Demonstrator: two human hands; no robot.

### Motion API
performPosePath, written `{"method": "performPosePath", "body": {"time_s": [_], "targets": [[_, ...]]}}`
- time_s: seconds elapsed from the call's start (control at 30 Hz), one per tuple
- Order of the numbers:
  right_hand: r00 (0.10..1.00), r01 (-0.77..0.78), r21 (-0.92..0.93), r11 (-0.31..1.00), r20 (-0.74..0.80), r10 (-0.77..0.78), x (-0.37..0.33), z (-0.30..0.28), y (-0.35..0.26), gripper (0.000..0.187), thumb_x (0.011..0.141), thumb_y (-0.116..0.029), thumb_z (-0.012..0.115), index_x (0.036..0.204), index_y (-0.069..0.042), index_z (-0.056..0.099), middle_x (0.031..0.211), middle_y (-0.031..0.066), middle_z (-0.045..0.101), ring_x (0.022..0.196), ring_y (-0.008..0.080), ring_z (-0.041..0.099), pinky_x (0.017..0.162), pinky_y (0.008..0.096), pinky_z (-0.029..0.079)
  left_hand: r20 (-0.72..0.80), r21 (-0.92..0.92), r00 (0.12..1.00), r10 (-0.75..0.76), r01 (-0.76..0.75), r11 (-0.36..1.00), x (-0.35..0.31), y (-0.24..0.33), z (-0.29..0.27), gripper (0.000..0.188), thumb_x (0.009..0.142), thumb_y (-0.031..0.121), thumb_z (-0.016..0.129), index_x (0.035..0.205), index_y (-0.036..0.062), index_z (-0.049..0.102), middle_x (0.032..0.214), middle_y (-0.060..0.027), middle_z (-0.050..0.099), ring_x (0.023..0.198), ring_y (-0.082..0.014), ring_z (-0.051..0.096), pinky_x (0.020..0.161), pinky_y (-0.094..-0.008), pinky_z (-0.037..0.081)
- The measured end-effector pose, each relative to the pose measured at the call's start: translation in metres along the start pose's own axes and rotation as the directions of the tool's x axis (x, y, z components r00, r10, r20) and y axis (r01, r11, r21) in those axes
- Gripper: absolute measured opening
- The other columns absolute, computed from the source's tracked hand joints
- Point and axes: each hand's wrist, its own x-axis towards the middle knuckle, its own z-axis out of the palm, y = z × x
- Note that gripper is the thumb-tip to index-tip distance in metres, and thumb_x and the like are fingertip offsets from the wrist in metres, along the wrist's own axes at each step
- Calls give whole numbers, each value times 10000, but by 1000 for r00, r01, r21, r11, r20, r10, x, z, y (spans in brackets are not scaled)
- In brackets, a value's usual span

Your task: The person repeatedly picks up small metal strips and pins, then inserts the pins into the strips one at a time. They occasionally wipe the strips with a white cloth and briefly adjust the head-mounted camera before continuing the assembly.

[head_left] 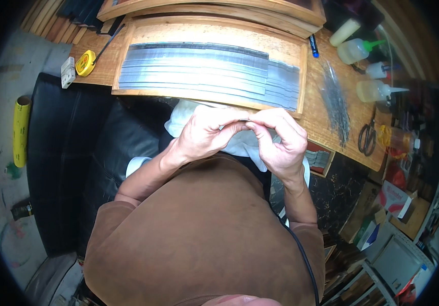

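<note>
My left hand [205,131] and my right hand [285,140] meet just in front of the tray's near edge, above my lap. Both are closed in a pinch, fingertips nearly touching. Between them shows the edge of a small thin dark piece [243,120]; the fingers hide most of it, and its kind is too small to tell. Beyond the hands lies a shallow wooden tray [178,101] holding rows of overlapping grey metal-looking strips [194,69]. A white cloth [178,121] is draped over my lap beneath the hands.
A bundle of thin wires [336,104], black scissors [367,136], a blue marker [314,46] and squeeze bottles [355,51] lie or stand right of the tray. A yellow tape measure [85,63] sits at the left. A black cable [301,250] hangs along my right side.
</note>
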Motion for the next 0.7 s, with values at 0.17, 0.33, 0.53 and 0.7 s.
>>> {"method": "performPosePath", "body": {"time_s": [0.17,0.33,0.53,0.7], "targets": [[999,40,17,999,-2,-40,10,0,-2,211,835,104,834,1032,36,804,896,107,734,823,197,703,715,297,554,16,68,990,143,-144,987,14,0,-6,321,854,-84,778,1150,39,787,979,-154,791,860,-329,773,758,-359,610],[998,-50,75,996,28,48,0,3,13,310,818,105,847,1109,1,839,894,65,681,790,151,650,677,275,515,29,94,989,147,-149,984,11,-16,0,304,811,-92,750,1090,23,786,872,-144,760,762,-327,739,681,-375,580],[993,-117,119,986,-2,118,-1,3,15,250,821,108,848,1046,0,841,904,58,678,804,137,651,686,268,518,64,58,995,74,-77,995,13,-17,1,241,863,-47,739,1080,39,802,884,-156,770,760,-302,749,689,-365,586],[983,-174,104,979,-37,179,-14,5,-7,199,826,88,857,1003,-1,836,877,56,680,772,121,630,659,249,487,286,-52,935,-211,235,971,8,2,-14,157,937,28,751,1081,17,811,840,-130,770,736,-146,707,685,-314,559]]}}
